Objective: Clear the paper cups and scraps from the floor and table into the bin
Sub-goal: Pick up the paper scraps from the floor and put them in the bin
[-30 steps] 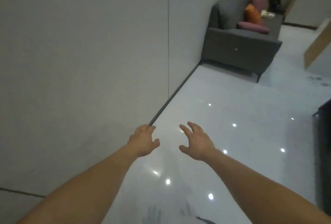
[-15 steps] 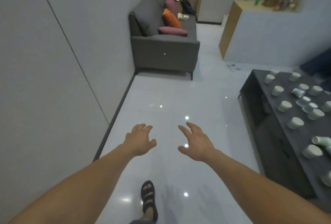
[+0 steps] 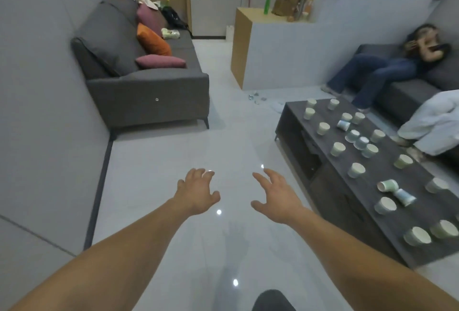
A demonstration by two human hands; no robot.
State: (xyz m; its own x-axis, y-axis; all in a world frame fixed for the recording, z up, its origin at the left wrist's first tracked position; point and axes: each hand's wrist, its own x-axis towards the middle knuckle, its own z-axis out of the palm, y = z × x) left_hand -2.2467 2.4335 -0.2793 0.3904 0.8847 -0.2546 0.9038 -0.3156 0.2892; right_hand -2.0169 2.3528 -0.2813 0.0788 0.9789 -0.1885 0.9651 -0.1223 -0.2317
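Desk (image 3: pixel 417 211) is cut off at frame right. Cups (image 3: pixel 337 149) are scattered across it, most upright, a few tipped. Scraps (image 3: pixel 255 98) lie on the floor (image 3: pixel 173 161) beyond, too small to identify. Left hand (image 3: pixel 198 194) and right hand (image 3: pixel 278 198): grip released, fingers spread, empty.

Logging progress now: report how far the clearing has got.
Done: nothing visible; paper cups crowd the dark table, scraps lie on the floor by the counter. In hand: nothing, left hand and right hand are open, empty. Left: everything; no bin in view.
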